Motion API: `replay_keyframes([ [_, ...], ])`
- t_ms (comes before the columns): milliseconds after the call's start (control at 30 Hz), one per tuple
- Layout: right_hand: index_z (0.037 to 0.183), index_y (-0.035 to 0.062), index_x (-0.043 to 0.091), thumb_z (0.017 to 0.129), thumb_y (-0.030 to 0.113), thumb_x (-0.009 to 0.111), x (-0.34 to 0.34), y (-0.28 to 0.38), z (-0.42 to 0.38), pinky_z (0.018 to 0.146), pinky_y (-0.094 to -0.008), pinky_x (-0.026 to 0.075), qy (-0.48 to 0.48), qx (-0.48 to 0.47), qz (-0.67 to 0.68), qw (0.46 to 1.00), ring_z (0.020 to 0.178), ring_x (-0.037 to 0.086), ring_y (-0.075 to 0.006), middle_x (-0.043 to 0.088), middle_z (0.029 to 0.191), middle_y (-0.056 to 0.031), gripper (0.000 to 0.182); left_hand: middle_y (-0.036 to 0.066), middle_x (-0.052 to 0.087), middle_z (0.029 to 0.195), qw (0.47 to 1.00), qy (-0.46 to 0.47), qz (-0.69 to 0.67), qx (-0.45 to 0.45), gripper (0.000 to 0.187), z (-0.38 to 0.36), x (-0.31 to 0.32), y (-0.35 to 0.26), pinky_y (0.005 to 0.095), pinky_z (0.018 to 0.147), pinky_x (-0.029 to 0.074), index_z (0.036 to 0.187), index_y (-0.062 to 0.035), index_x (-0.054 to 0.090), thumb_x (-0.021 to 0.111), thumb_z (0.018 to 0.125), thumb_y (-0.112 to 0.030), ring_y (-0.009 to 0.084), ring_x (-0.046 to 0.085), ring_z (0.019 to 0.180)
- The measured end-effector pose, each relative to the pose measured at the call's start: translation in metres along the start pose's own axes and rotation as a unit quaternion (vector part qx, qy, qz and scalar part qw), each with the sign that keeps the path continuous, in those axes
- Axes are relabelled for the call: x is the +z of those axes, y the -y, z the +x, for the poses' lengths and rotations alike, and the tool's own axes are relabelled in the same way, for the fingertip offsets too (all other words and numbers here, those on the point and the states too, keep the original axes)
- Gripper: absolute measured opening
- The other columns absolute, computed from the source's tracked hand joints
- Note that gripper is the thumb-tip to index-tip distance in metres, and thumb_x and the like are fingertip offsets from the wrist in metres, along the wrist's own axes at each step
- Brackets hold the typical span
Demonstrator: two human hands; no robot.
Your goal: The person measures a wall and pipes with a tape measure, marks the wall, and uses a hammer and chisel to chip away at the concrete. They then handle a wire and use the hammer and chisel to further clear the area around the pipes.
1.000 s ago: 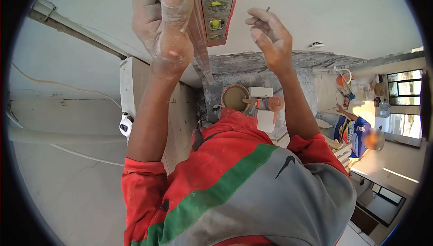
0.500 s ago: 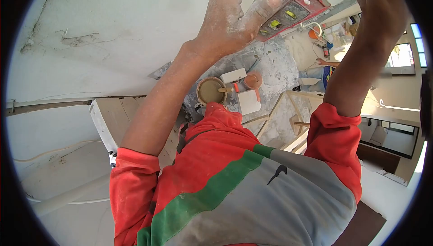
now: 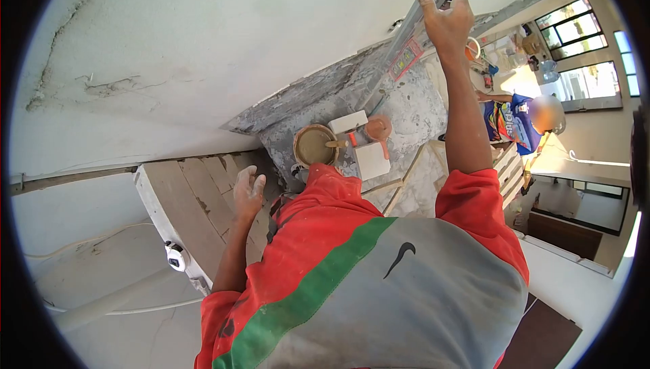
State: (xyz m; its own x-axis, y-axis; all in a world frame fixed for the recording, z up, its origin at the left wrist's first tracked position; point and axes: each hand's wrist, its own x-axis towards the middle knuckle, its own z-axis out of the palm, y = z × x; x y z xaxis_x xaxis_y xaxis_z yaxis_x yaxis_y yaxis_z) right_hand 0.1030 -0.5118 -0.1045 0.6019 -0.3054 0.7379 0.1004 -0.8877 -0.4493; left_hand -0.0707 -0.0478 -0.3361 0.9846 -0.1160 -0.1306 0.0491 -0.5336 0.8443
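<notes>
Raised high, my right hand is wrapped round a long grey metal straightedge, which slants down along the white wall. My left hand hangs low with nothing in it, fingers apart, over the grey plank-like top of a bench or stack. Between my arms, on the floor, a round bucket contains grey-brown mortar, and a tool with a wooden handle lies across its rim. Beside it are a white block, a second white block and an orange dipper.
A white tape measure sits at the bench's edge. A red printed item lies near the straightedge's lower part. Wooden frame pieces are on the floor. To the right is another person in a blue shirt, below the windows.
My left hand has dropped from the straightedge area down to the bench. My right hand has moved left and is now seen gripping the straightedge. The other person shows more fully.
</notes>
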Motion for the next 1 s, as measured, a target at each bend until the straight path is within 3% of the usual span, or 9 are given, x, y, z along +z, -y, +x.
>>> replay_keyframes([
  [100, 0.084, -0.0062, 0.055, 0.078, 0.035, 0.079, 0.021, -0.019, -0.018, 0.065, -0.0445, 0.049, -0.011, -0.010, -0.040, 0.999, 0.072, 0.061, -0.0371, 0.061, 0.082, -0.0224, 0.048, 0.011, 0.064, 0.097, 0.995, -0.022, 0.050, -0.080, 0.031, -0.048, -0.004, 0.061, 0.0334, 0.076, 0.050, 0.112, 0.0027, 0.058, 0.065, 0.090, -0.017, 0.0202, 0.063, 0.087],
  [200, 0.087, -0.0072, 0.052, 0.078, 0.034, 0.078, 0.035, -0.032, -0.033, 0.068, -0.0467, 0.048, 0.015, 0.013, -0.059, 0.998, 0.077, 0.060, -0.0415, 0.059, 0.086, -0.0251, 0.049, 0.018, 0.063, 0.099, 0.988, -0.044, 0.034, -0.144, 0.032, -0.079, -0.001, 0.083, 0.0385, 0.076, 0.051, 0.108, 0.0041, 0.059, 0.068, 0.087, -0.018, 0.0288, 0.063, 0.083],
  [367, 0.095, -0.0098, 0.050, 0.078, 0.030, 0.076, 0.055, -0.040, -0.048, 0.078, -0.0494, 0.048, 0.062, 0.072, -0.072, 0.993, 0.090, 0.058, -0.0447, 0.056, 0.097, -0.0282, 0.051, 0.019, 0.064, 0.096, 0.983, -0.048, 0.045, -0.174, 0.033, -0.091, 0.012, 0.112, 0.0393, 0.076, 0.051, 0.107, 0.0048, 0.060, 0.069, 0.086, -0.020, 0.0302, 0.064, 0.085],
  [567, 0.104, -0.0127, 0.051, 0.076, 0.034, 0.078, 0.062, -0.042, -0.038, 0.083, -0.0480, 0.048, 0.085, 0.127, -0.070, 0.986, 0.095, 0.058, -0.0457, 0.057, 0.102, -0.0286, 0.061, 0.022, 0.065, 0.102, 0.979, -0.056, 0.053, -0.186, 0.036, -0.066, 0.006, 0.101, 0.0399, 0.080, 0.051, 0.108, 0.0051, 0.060, 0.069, 0.085, -0.021, 0.0332, 0.065, 0.091],
  [667, 0.098, -0.0126, 0.055, 0.074, 0.040, 0.081, 0.058, -0.036, -0.038, 0.084, -0.0471, 0.047, 0.072, 0.113, -0.076, 0.988, 0.097, 0.059, -0.0439, 0.059, 0.101, -0.0297, 0.064, 0.022, 0.065, 0.101, 0.978, -0.069, 0.052, -0.192, 0.036, -0.060, 0.003, 0.106, 0.0404, 0.081, 0.050, 0.108, 0.0048, 0.060, 0.069, 0.085, -0.022, 0.0335, 0.065, 0.092],
  [767, 0.108, -0.0168, 0.053, 0.073, 0.047, 0.081, 0.055, -0.030, -0.041, 0.093, -0.0472, 0.044, 0.057, 0.113, -0.076, 0.989, 0.108, 0.055, -0.0448, 0.056, 0.113, -0.0326, 0.077, 0.022, 0.064, 0.099, 0.978, -0.075, 0.048, -0.191, 0.035, -0.058, 0.003, 0.097, 0.0412, 0.080, 0.050, 0.106, 0.0041, 0.060, 0.069, 0.084, -0.022, 0.0338, 0.064, 0.091],
  [867, 0.118, -0.0163, 0.050, 0.072, 0.047, 0.081, 0.065, -0.059, -0.048, 0.093, -0.0484, 0.044, 0.017, 0.045, -0.155, 0.987, 0.108, 0.054, -0.0447, 0.056, 0.113, -0.0316, 0.084, 0.021, 0.064, 0.098, 0.974, -0.075, 0.081, -0.197, 0.035, -0.064, 0.008, 0.106, 0.0426, 0.080, 0.050, 0.105, 0.0021, 0.060, 0.070, 0.083, -0.023, 0.0346, 0.063, 0.091],
  [933, 0.122, -0.0122, 0.052, 0.074, 0.047, 0.080, 0.053, -0.034, -0.041, 0.097, -0.0468, 0.042, 0.072, 0.130, -0.062, 0.987, 0.113, 0.052, -0.0411, 0.055, 0.119, -0.0290, 0.082, 0.022, 0.063, 0.101, 0.972, -0.081, 0.058, -0.213, 0.035, -0.066, 0.002, 0.081, 0.0444, 0.082, 0.050, 0.105, -0.0003, 0.061, 0.071, 0.083, -0.025, 0.0373, 0.063, 0.094],
  [1000, 0.123, -0.0096, 0.054, 0.079, 0.050, 0.075, 0.047, -0.036, -0.047, 0.098, -0.0454, 0.042, 0.018, 0.124, -0.108, 0.986, 0.117, 0.051, -0.0389, 0.054, 0.123, -0.0265, 0.077, 0.021, 0.063, 0.101, 0.965, -0.071, 0.090, -0.237, 0.035, -0.071, 0.000, 0.085, 0.0464, 0.083, 0.049, 0.104, -0.0025, 0.061, 0.070, 0.083, -0.028, 0.0392, 0.061, 0.095],
])
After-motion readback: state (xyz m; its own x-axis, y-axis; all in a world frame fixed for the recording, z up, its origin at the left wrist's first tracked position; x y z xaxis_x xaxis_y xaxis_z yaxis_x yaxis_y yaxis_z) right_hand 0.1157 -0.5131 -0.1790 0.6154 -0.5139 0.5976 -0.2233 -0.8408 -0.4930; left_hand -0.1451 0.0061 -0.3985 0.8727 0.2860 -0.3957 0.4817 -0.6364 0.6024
